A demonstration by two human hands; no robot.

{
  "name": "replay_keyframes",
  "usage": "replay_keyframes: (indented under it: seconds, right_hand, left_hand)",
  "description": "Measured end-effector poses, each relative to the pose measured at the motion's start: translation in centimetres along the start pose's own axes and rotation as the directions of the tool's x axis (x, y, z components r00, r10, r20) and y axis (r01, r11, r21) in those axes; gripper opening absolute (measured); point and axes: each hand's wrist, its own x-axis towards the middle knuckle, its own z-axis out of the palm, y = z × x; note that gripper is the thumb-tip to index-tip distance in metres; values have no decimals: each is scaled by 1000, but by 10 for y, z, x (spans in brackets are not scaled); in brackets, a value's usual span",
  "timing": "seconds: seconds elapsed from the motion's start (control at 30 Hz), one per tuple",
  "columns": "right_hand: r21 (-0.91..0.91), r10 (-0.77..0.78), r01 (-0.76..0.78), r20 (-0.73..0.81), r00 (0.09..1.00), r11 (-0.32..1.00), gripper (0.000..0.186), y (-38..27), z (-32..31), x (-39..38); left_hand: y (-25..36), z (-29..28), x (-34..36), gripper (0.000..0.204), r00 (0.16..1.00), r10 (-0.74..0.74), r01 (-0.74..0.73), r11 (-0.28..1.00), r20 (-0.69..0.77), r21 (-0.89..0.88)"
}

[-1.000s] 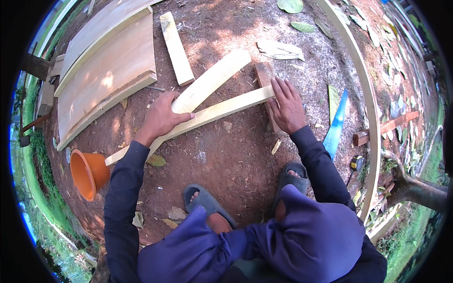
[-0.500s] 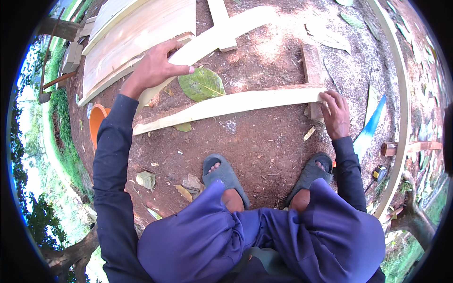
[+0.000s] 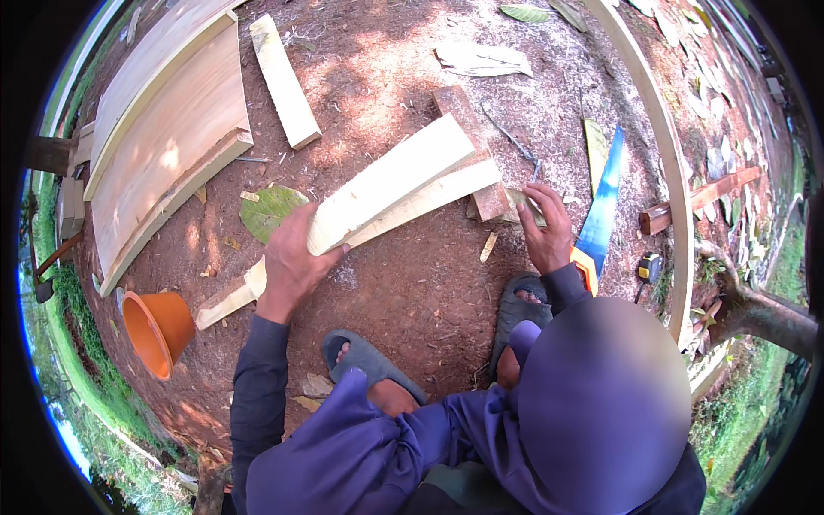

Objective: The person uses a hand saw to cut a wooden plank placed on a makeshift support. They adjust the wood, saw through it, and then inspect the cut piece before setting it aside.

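My left hand is closed around the near end of a short pale wooden board. That board lies slantwise over a longer, thinner wooden strip, whose left part passes beneath my hand. Under the strip's right end is a reddish-brown wood block. My right hand hovers just beyond that end, fingers apart and holding nothing. Right of it, a handsaw with a blue blade and orange handle lies on the ground. A large green leaf rests behind my left hand.
An orange bucket stands at the left, below wide wooden panels. Another pale board lies farther off. At the right are a long upright-running strip, a tape measure, a reddish wood stick and a tree branch.
My left hand has brought the short board nearer and down onto the strip. My right hand has come off the strip's end. The whole view has shifted and turned.
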Motion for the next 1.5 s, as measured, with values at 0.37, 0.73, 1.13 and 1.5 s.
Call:
replay_keyframes:
  seconds: [0.37,0.73,1.13,1.5]
  right_hand:
    - [263,186,-194,55,981,945,39,-19,17,19]
    - [470,245,-273,123,962,839,52,-20,28,25]
    - [542,312,-290,54,949,789,45,-17,44,20]
    - [563,265,-228,16,964,795,42,-13,43,19]
  left_hand:
    - [28,32,3,79,993,30,-35,998,116,49]
    - [21,38,23,73,970,114,-125,991,216,38]
    - [26,40,25,74,977,86,-97,994,196,51]
    - [28,38,27,75,970,80,-90,995,228,33]
